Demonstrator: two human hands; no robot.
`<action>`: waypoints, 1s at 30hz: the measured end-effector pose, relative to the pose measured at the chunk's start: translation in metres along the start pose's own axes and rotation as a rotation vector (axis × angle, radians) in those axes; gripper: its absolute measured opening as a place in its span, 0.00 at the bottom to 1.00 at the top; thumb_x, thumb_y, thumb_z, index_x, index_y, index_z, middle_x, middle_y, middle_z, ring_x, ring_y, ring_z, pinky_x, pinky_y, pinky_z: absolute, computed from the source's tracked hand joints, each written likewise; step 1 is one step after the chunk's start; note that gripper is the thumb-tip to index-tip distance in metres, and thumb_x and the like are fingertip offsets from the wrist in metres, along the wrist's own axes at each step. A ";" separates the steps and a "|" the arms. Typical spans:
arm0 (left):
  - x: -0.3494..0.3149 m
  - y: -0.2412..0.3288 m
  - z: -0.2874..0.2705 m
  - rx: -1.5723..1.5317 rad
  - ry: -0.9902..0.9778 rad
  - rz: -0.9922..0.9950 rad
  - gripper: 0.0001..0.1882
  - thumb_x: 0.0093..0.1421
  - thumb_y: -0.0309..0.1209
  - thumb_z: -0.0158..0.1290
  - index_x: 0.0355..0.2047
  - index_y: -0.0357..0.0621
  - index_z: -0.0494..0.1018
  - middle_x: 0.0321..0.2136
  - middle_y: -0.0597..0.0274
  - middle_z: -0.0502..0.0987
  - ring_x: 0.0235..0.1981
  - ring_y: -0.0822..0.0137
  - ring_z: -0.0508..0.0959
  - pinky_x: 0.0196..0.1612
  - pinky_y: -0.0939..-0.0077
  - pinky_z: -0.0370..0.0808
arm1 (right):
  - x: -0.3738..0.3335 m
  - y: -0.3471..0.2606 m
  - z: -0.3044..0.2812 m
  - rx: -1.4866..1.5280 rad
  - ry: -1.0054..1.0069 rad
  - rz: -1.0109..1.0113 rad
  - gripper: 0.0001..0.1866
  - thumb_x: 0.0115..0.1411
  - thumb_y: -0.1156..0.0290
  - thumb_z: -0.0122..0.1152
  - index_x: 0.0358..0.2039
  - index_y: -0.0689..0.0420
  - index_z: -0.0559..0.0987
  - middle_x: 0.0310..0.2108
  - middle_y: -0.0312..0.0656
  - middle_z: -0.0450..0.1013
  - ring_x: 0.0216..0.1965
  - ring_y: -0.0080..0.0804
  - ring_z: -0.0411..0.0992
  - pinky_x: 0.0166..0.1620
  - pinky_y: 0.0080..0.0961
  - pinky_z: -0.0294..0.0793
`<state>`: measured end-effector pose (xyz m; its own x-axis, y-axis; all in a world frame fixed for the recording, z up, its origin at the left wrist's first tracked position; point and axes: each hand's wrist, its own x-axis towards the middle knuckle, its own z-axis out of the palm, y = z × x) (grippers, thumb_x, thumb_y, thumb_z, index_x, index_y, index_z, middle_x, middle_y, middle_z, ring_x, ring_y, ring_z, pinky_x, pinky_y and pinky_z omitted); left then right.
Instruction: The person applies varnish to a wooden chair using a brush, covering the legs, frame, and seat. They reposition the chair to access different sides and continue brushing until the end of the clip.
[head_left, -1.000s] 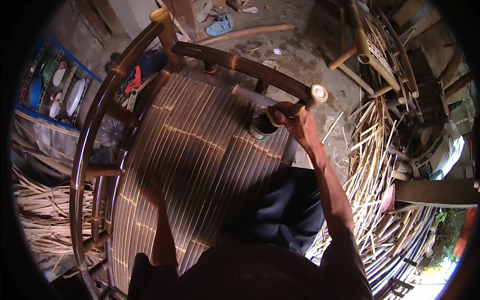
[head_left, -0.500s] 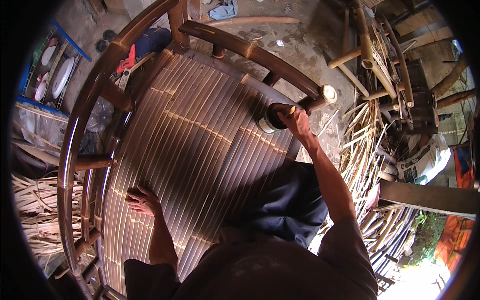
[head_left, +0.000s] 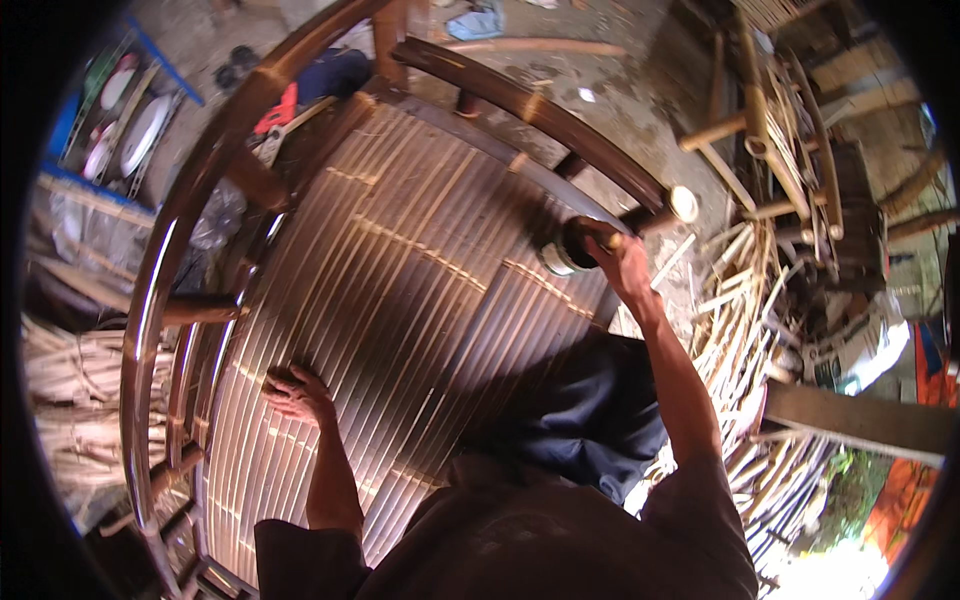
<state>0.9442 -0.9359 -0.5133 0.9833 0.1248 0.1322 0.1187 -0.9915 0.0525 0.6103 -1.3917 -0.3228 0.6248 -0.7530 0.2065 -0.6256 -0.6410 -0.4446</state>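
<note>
A dark-stained bamboo bench seat [head_left: 400,290] of narrow slats with pale joints spreads below me. My left hand [head_left: 300,397] rests on its slats at the left, fingers stretched out, holding nothing that I can see. At the seat's far right edge stands a small dark can [head_left: 562,254] with a pale label. My right hand [head_left: 628,268] is closed at its rim around a brush [head_left: 613,242]. Only the end of the brush's light handle shows; its head is hidden by the can and my fingers.
Curved glossy bamboo rails [head_left: 150,290] border the seat on the left, and an armrest [head_left: 530,105] at the far side. Bamboo strips [head_left: 735,290] are heaped on the right, others [head_left: 90,400] at far left. A red-handled saw [head_left: 277,112] and a blue rack [head_left: 165,60] are beyond the rails.
The whole scene has shifted slightly right and down in the view. My right hand stays at the can with the brush; my left hand still rests on the slats.
</note>
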 end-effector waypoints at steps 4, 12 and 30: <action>0.000 0.013 -0.010 -0.030 -0.029 0.010 0.38 0.65 0.59 0.34 0.67 0.51 0.47 0.66 0.40 0.46 0.67 0.42 0.48 0.66 0.47 0.48 | -0.013 -0.016 -0.019 0.224 0.088 0.106 0.12 0.61 0.69 0.58 0.44 0.59 0.79 0.37 0.45 0.78 0.39 0.31 0.77 0.42 0.26 0.74; 0.000 0.016 -0.023 -0.082 -0.058 -0.034 0.36 0.65 0.55 0.36 0.67 0.50 0.45 0.66 0.38 0.45 0.68 0.45 0.45 0.68 0.51 0.42 | -0.012 -0.031 -0.037 1.314 0.360 0.593 0.28 0.64 0.54 0.54 0.59 0.56 0.66 0.59 0.43 0.62 0.59 0.34 0.62 0.62 0.35 0.62; 0.001 0.021 -0.037 -0.110 -0.098 0.006 0.36 0.66 0.52 0.37 0.68 0.49 0.45 0.66 0.37 0.42 0.67 0.41 0.44 0.66 0.45 0.42 | 0.200 -0.230 0.290 0.689 -0.736 -0.112 0.12 0.62 0.67 0.53 0.41 0.61 0.78 0.35 0.37 0.76 0.37 0.23 0.73 0.41 0.26 0.73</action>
<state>0.9429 -0.9552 -0.4757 0.9933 0.1097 0.0363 0.1026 -0.9816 0.1610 1.0148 -1.3522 -0.4321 0.9413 -0.2661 -0.2077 -0.2860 -0.3019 -0.9094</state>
